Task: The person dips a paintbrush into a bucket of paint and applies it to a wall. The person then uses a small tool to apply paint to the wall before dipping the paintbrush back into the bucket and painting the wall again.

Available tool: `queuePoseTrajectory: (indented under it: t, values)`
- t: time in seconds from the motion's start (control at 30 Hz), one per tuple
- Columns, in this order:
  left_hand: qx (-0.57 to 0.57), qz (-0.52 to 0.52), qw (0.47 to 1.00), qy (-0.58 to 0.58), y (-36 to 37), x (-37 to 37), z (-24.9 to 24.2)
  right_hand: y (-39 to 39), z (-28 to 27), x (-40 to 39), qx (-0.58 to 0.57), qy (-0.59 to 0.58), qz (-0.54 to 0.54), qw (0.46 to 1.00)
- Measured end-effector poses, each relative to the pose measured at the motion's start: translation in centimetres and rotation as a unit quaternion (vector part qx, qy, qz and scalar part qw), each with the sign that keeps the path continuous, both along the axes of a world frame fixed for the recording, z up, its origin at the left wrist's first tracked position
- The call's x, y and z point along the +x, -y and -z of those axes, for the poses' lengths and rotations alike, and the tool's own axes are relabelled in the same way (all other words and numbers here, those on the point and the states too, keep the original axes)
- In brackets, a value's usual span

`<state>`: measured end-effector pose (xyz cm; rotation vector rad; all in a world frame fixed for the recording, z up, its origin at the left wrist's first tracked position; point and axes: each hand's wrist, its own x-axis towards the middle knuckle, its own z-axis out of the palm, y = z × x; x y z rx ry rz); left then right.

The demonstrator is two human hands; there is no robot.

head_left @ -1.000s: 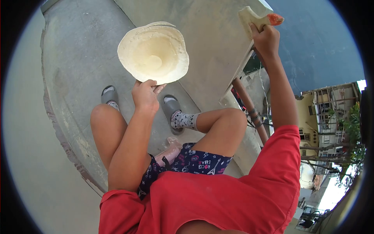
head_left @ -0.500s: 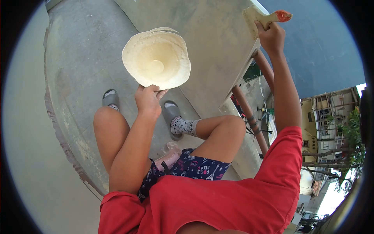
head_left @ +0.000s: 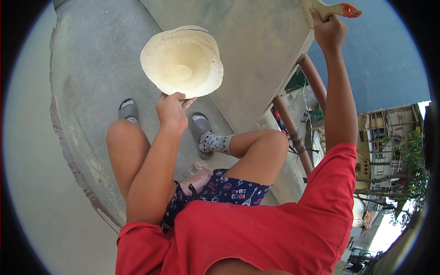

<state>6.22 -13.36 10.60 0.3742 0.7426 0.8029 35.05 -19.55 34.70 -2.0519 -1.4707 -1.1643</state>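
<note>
My left hand grips the rim of a cream, paint-coated shallow bowl, held out in front of me above my knees. My right hand is raised high at the top right and is closed around the handle of a paintbrush with a red-tipped end. The brush's bristles are mostly cut off by the top of the frame. They meet the upper edge of a grey concrete wall.
I squat on a narrow concrete ledge in grey sandals and patterned socks. Brown pipes run down beside the wall. Beyond the ledge's right side is a drop to a street with buildings and trees.
My right hand has moved the brush up and to the right along the wall's edge. The bowl shifted slightly but stays held in my left hand.
</note>
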Motion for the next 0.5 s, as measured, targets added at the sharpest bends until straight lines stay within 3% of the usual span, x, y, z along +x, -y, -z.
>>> queuePoseTrajectory:
  t: [0.1, 0.17, 0.33, 0.4, 0.5]
  values:
    - [-0.005, -0.007, 1.000, 0.001, -0.4, -0.3, -0.3, 1.8, 3.5, -3.0, 0.025, -0.051, -0.037, 0.998]
    - [-0.009, -0.018, 1.000, -0.003, -0.7, -0.4, -0.3, 3.8, 9.7, -4.1, -0.112, -0.104, 0.021, 0.988]
    - [0.003, -0.039, 0.999, 0.002, -1.3, -0.3, -0.3, 7.5, 25.7, -3.3, -0.211, -0.158, -0.020, 0.964]
    - [0.007, -0.037, 0.999, 0.002, -1.3, -0.1, 0.0, 7.9, 27.3, -0.9, -0.217, -0.094, 0.002, 0.972]
    - [0.010, -0.028, 1.000, 0.006, -1.3, -0.1, 0.1, 6.1, 20.2, -1.1, -0.132, -0.040, 0.006, 0.990]
